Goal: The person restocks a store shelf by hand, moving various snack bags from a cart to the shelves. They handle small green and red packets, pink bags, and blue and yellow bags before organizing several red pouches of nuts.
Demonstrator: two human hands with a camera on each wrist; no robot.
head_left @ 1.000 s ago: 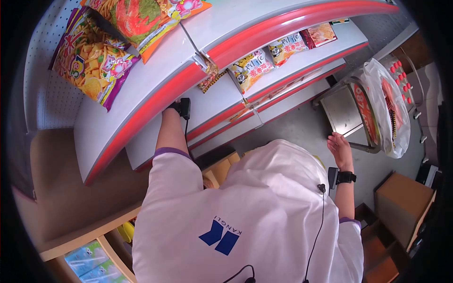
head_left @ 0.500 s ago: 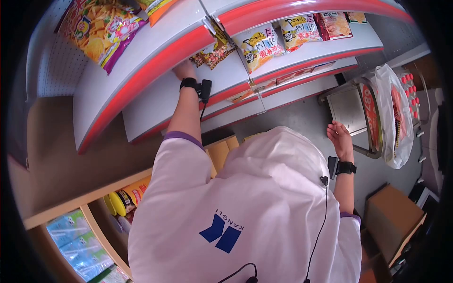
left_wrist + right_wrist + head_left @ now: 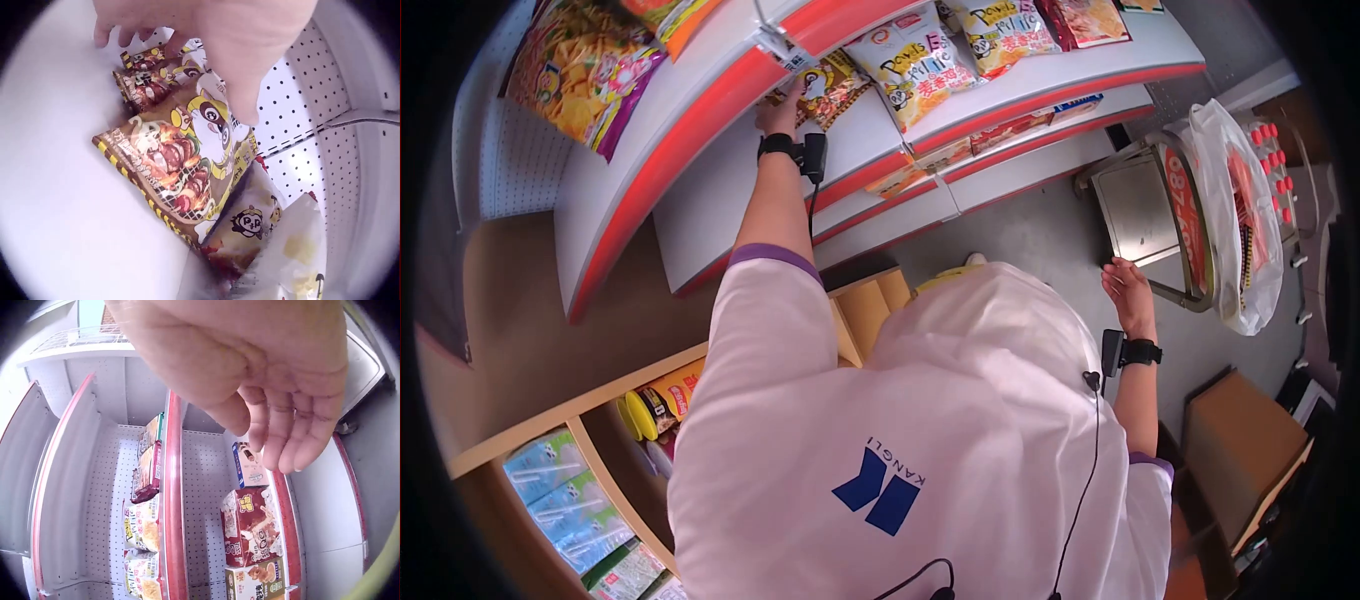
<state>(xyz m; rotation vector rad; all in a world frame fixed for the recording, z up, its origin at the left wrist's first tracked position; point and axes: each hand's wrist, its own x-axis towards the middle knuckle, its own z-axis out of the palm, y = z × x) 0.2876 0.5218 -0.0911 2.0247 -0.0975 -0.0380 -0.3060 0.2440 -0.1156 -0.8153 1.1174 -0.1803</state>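
My left hand [image 3: 780, 112] reaches under the upper shelf to a brown snack bag [image 3: 832, 92] with a cartoon animal. In the left wrist view the hand [image 3: 215, 34] is over this brown snack bag [image 3: 181, 156]; the thumb points down along its upper right edge. The other fingertips hang above smaller brown bags [image 3: 147, 84] behind it. White panda-printed snack bags [image 3: 915, 65] stand beside the brown ones. My right hand [image 3: 1130, 298] hangs in the air, fingers loosely bent and holding nothing; in the right wrist view the hand [image 3: 262, 381] appears before the shelves.
A red-edged upper shelf [image 3: 660, 170] overhangs the left hand, with large snack bags [image 3: 585, 75] on it. Boxes [image 3: 253, 525] stand on a lower shelf. At right are a metal-framed stool [image 3: 1135, 215], a white plastic bag [image 3: 1235, 220] and a cardboard box [image 3: 1245, 440].
The left hand has come out from under the upper shelf's left part and moved along to the brown snack bags. The right hand stays almost where it was.
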